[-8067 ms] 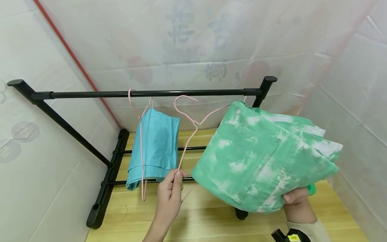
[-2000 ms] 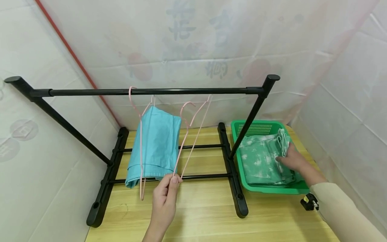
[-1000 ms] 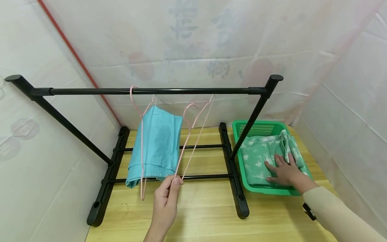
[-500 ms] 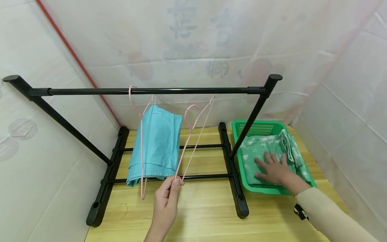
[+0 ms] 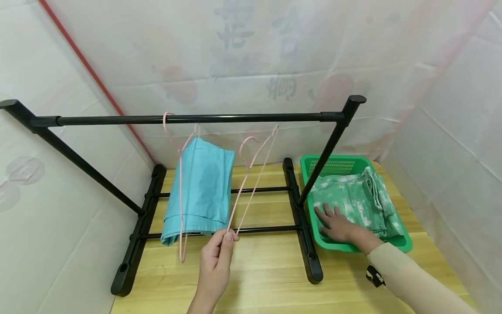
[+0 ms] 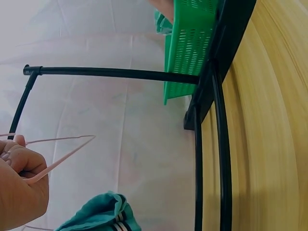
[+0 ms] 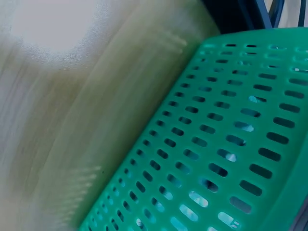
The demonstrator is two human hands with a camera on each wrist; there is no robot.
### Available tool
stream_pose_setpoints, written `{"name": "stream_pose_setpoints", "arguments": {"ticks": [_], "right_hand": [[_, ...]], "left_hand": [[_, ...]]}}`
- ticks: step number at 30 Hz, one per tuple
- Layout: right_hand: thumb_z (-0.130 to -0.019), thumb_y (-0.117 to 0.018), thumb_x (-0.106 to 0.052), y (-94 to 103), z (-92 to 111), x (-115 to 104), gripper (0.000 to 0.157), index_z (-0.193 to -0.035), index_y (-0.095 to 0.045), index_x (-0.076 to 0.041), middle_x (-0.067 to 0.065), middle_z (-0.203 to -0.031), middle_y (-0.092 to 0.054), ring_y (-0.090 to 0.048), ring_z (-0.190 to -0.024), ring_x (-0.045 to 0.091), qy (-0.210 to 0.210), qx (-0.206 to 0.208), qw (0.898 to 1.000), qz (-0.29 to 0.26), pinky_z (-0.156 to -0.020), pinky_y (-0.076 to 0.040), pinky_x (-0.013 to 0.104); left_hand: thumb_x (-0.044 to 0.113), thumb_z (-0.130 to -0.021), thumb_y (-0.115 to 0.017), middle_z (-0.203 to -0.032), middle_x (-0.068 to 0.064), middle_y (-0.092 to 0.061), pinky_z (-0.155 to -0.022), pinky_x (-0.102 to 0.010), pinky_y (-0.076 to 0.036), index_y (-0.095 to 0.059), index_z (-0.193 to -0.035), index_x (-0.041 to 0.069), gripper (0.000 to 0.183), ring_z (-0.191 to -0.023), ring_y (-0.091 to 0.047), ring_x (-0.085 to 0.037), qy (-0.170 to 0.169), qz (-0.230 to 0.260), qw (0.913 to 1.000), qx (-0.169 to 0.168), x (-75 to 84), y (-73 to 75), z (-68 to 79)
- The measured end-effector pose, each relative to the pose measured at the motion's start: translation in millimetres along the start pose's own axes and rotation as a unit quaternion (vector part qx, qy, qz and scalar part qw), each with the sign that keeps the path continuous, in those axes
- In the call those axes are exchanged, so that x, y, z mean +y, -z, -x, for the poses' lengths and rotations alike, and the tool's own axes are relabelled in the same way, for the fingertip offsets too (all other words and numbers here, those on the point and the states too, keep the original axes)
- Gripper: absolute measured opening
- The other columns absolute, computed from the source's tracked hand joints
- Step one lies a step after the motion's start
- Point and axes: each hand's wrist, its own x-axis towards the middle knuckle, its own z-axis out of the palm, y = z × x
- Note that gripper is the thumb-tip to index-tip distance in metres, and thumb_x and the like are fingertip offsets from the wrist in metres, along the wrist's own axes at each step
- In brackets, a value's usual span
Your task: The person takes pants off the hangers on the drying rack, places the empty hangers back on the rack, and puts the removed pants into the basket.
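My left hand pinches the lower end of a pink clothes hanger between thumb and fingers, in front of the rack. The hanger's hook is off the bar and nothing hangs on it. My right hand, fingers spread, rests on folded green-and-white tie-dye clothing inside a green basket. A second pink hanger hangs from the rack's top bar with folded blue clothing on it. The right wrist view shows only the basket's slotted wall; the hand is out of that view.
A black metal clothes rack stands on the wooden table. Its right foot lies beside the basket. Pale fabric walls surround the table at the back and on both sides.
Earlier my right hand held up the green tie-dye clothing; it then lay in the basket. My right hand has since slid left across it with fingers spread. The left hand keeps its hold on the hanger.
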Motion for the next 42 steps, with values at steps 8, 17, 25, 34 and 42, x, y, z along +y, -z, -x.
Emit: {"name": "stream_pose_setpoints", "arguments": {"ticks": [8,17,25,34,42], "right_hand": [[-0.094,-0.069,-0.023,1.8,4.0,-0.6,0.081,-0.158,-0.022,-0.009,0.025,-0.164,-0.008,0.007,-0.142,0.061,-0.004,-0.021,0.999,-0.036,-0.105,-0.017,0.080],[-0.087,-0.072,-0.008,1.1,1.9,-1.1,0.086,-0.158,-0.022,-0.005,0.025,-0.164,-0.006,0.012,-0.142,0.061,0.010,-0.025,0.996,-0.084,-0.105,-0.009,0.081],[-0.103,-0.056,-0.030,40.2,1.8,-18.3,0.076,-0.161,-0.010,-0.014,0.024,-0.163,-0.015,-0.022,-0.143,0.054,0.056,0.062,0.984,-0.159,-0.107,-0.030,0.071],[-0.109,-0.039,-0.020,110.7,5.6,-63.8,0.058,-0.160,-0.012,-0.023,0.020,-0.160,-0.028,-0.032,-0.145,0.029,0.162,0.275,0.879,-0.355,-0.111,-0.039,0.029],[-0.109,-0.038,-0.022,134.1,-6.2,-90.5,0.047,-0.155,-0.030,-0.018,0.013,-0.139,-0.058,-0.055,-0.129,0.026,0.221,0.316,0.815,-0.432,-0.104,-0.044,0.025]], "left_hand": [[-0.004,-0.104,-0.045,-0.056,0.001,-0.034,-0.042,-0.021,-0.032,-0.063,-0.098,0.011,0.024,-0.050,-0.031,0.001,0.006,0.013,0.9999,-0.008,1.5,-2.3,1.5],[-0.004,-0.104,-0.043,-0.057,0.001,-0.034,-0.042,-0.022,-0.032,-0.063,-0.099,0.012,0.025,-0.050,-0.031,0.000,0.008,0.017,0.9997,-0.012,0.3,-0.2,2.0],[-0.002,-0.104,-0.044,-0.058,0.001,-0.034,-0.044,-0.021,-0.034,-0.063,-0.098,0.012,0.025,-0.052,-0.031,0.000,0.004,0.009,0.9999,-0.006,2.6,2.4,0.7],[-0.001,-0.105,-0.043,-0.056,0.001,-0.034,-0.042,-0.020,-0.031,-0.063,-0.098,0.013,0.025,-0.049,-0.030,0.001,0.017,0.020,0.9996,-0.012,4.0,2.3,0.9],[0.000,-0.106,-0.042,-0.056,0.000,-0.034,-0.041,-0.021,-0.030,-0.062,-0.098,0.013,0.025,-0.049,-0.030,0.001,0.018,0.024,0.9994,-0.016,5.7,2.7,1.3]]}}
